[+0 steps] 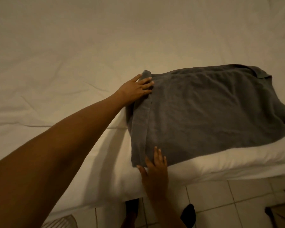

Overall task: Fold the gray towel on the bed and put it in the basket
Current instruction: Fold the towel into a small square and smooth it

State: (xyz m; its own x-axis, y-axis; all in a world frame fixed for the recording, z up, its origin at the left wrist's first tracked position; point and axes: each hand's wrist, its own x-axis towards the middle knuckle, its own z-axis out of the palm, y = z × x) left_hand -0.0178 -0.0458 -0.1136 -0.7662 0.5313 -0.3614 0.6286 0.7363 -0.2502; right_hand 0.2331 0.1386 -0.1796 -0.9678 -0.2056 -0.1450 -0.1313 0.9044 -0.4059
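The gray towel point(209, 109) lies folded into a rough rectangle near the edge of the bed point(72, 55), toward 4 o'clock from the centre of my view. My left hand point(136, 88) reaches across from 8 o'clock and rests on the towel's far left corner, fingers fairly straight and spread; a small bunched fold of cloth stands up just beside my fingertips, and I cannot tell whether I pinch it. My right hand point(155, 170) comes in from 6 o'clock, fingers straight and slightly fanned, tips pressing on the towel's near left corner at the mattress edge. A tiled floor point(220, 203) shows below the bed at 5 o'clock.
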